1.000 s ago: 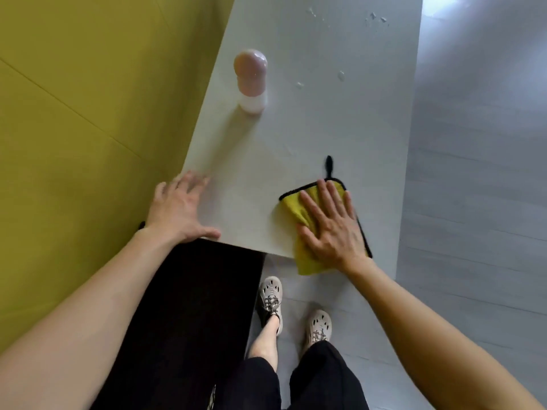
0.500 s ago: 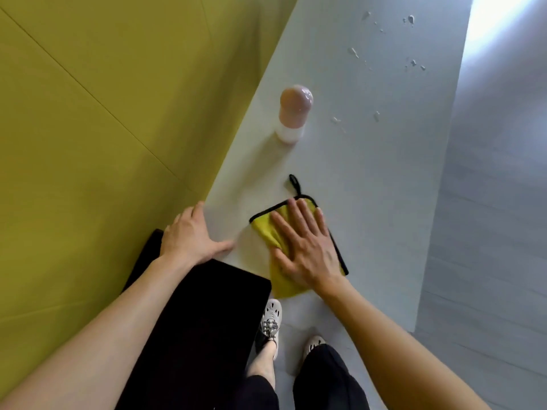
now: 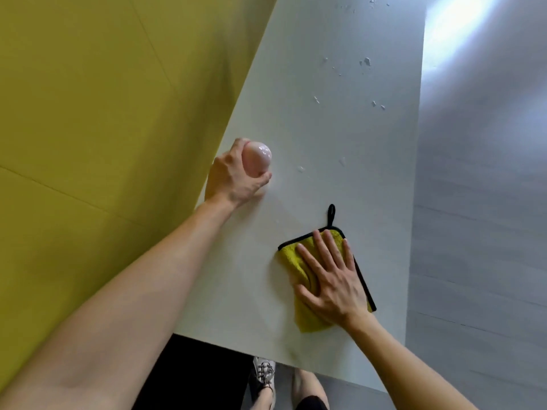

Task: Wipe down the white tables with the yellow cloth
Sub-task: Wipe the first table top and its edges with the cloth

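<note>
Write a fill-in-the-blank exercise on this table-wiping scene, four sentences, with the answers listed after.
1. The right hand lies flat on the ____ cloth.
2. The left hand grips the pink object near the ____ edge of the table.
3. The cloth's hanging loop is ____.
4. The wet drops lie ____ from the person than the cloth.

Answers: yellow; left; black; farther

soft daylight, upper-right floor glare, wide-angle distortion.
</note>
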{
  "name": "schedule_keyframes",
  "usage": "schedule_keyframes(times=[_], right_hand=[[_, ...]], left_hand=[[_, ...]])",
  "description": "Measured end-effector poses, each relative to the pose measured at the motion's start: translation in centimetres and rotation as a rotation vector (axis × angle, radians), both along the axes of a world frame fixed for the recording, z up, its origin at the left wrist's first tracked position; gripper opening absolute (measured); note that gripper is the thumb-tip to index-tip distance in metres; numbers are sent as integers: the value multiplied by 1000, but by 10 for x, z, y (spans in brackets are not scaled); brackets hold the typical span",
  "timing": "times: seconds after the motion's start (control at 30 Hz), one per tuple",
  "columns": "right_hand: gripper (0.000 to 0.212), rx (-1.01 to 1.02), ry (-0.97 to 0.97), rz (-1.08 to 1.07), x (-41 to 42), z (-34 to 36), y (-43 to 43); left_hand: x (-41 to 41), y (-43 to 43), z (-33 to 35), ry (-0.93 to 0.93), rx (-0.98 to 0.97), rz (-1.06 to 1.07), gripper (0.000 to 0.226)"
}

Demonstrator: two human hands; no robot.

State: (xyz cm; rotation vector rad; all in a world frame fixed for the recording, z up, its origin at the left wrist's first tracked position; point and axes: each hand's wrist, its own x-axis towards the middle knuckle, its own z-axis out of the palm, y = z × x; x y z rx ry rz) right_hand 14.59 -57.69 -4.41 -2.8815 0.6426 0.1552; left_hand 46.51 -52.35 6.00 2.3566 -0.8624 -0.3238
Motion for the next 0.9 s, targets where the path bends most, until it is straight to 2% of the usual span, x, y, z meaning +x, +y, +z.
schedule_keyframes(times=[0.07, 0.2, 0.33, 0.43, 0.5, 0.63, 0.73, 0.83, 0.9], right_hand=[[88, 12, -8, -32, 1, -1, 3], [87, 32, -32, -36, 3, -1, 2], [88, 62, -50, -3, 15, 0, -7], [91, 73, -63, 80, 35, -2, -32], [90, 66, -64, 96, 58, -3, -60], [88, 13, -13, -36, 119, 0, -116], [87, 2, 9, -140, 140, 2, -103], [86, 29, -15, 28, 137, 10, -7], [83, 109, -2, 326, 130, 13, 65]], left_hand=[[10, -19, 1, 4, -44, 26, 71], [40, -77, 0, -7, -70, 82, 74], [66, -125, -7, -10, -39, 79, 87], [73, -123, -10, 37, 25, 28, 107], [70, -93, -16, 97, 66, 15, 106], [45, 22, -28, 138, 189, 11, 75], [14, 121, -42, 176, 297, 33, 80], [-19, 208, -57, 296, 388, 73, 100], [-39, 248, -61, 396, 415, 83, 105]])
